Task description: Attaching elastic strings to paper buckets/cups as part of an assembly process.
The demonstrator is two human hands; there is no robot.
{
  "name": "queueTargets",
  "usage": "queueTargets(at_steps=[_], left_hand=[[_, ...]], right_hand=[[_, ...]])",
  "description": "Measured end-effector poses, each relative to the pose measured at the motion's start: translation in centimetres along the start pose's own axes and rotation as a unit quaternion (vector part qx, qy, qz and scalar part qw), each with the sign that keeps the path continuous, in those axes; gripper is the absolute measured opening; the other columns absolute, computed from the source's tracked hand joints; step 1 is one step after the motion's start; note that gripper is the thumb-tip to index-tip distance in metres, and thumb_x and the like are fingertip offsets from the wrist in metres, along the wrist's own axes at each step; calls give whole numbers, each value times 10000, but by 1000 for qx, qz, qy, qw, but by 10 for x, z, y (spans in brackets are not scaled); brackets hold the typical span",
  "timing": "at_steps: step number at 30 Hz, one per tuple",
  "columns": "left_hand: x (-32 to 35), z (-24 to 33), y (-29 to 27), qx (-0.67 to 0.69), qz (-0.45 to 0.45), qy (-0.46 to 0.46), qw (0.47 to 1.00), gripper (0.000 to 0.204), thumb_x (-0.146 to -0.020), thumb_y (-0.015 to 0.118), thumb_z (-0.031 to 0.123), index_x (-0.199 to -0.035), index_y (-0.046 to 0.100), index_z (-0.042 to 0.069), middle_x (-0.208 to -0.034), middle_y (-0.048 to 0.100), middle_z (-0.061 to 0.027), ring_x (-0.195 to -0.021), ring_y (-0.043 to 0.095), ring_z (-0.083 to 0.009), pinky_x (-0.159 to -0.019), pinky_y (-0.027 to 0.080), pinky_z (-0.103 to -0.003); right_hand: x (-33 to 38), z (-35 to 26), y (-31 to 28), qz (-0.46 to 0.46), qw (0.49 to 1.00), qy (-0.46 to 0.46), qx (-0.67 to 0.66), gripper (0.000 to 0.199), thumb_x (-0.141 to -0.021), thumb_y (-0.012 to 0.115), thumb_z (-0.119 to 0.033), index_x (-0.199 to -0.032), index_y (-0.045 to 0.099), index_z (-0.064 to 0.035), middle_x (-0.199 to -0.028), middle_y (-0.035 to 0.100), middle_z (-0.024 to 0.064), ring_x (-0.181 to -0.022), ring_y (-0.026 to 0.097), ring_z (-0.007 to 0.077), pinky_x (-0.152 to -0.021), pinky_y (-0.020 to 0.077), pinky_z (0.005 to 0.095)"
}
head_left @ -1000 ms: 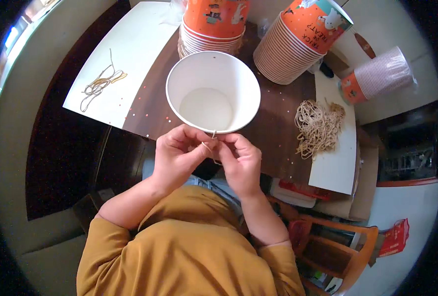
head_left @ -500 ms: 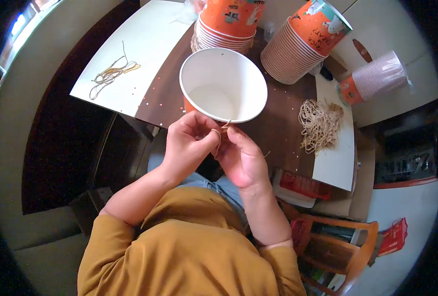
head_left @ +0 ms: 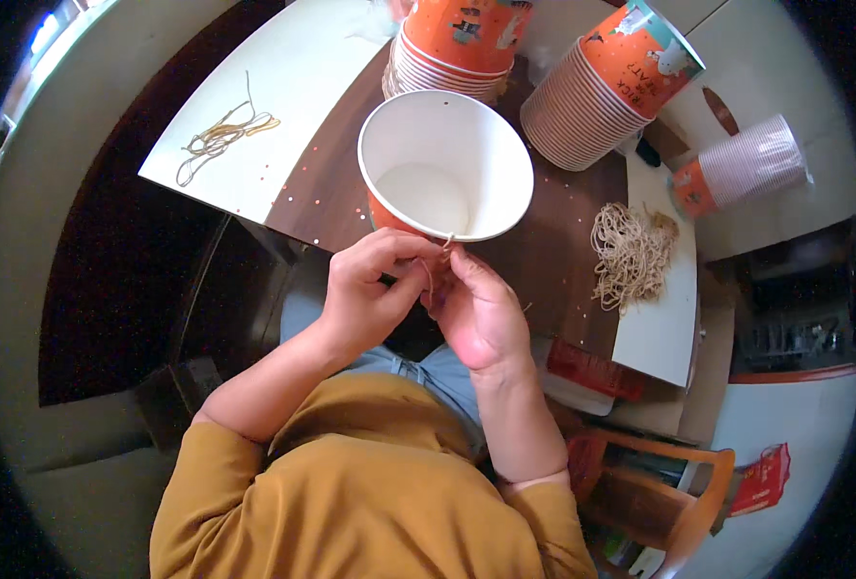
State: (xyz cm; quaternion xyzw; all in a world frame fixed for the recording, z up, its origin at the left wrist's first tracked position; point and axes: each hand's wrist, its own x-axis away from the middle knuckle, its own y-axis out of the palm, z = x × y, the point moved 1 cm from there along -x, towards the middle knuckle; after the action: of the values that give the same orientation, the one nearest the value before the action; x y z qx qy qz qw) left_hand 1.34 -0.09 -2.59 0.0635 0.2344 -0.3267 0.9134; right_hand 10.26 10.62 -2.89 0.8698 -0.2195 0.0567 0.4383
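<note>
A large paper cup (head_left: 444, 164), white inside and orange outside, stands on the dark table with its near rim over my hands. My left hand (head_left: 375, 289) and my right hand (head_left: 476, 309) meet just below that rim, fingers pinched together on a thin tan string (head_left: 436, 268) that runs up to the rim. The string's lower end is hidden between my fingers.
Two stacks of orange paper cups (head_left: 467, 39) (head_left: 607, 82) lie behind the open cup, a third stack (head_left: 742, 164) at the right. A heap of tan strings (head_left: 631, 253) rests on a white sheet; a few strings (head_left: 223, 135) lie on another white sheet at left.
The view has shifted, so cup and hands sit further right and higher in the picture. My hands stay pinched at the cup's near rim, fingers slightly reworked on the string.
</note>
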Motion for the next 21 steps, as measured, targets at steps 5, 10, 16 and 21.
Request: queueTargets(at_steps=[5,10,16,21], left_hand=[[0,2,5,-96,20,70,993,213,-761,628,-67,-966,654,-15,-908,668,-125,-776,658,-180,-689,526,-261],[0,8,15,-105,54,80,990,214,-726,676,-47,-937,661,-11,-911,678,-127,-763,669,-189,-673,540,-272],[0,5,17,-187,71,95,975,191,-728,708,-27,-909,662,12,-839,683,-118,-750,679,-202,-660,544,-282],[-7,9,12,-156,39,94,982,133,-737,703,-13,-861,660,11,-800,671,-103,-668,668,-169,-583,540,-256]], right_hand=[[0,-3,3,18,1000,-3,-4,198,-931,548,-227,-1049,642,-99,-991,650,12,-870,574,126,-753,414,279],[-4,-4,8,-3,1000,-30,-2,202,-919,559,-210,-1068,645,-107,-1022,654,10,-895,584,118,-759,426,280],[-4,-5,-2,16,999,-5,-36,208,-883,578,-208,-1041,642,-88,-1002,652,9,-882,574,123,-761,426,283],[-8,-9,7,14,999,12,-44,193,-864,582,-209,-1009,633,-91,-949,648,1,-837,566,124,-741,424,293]])
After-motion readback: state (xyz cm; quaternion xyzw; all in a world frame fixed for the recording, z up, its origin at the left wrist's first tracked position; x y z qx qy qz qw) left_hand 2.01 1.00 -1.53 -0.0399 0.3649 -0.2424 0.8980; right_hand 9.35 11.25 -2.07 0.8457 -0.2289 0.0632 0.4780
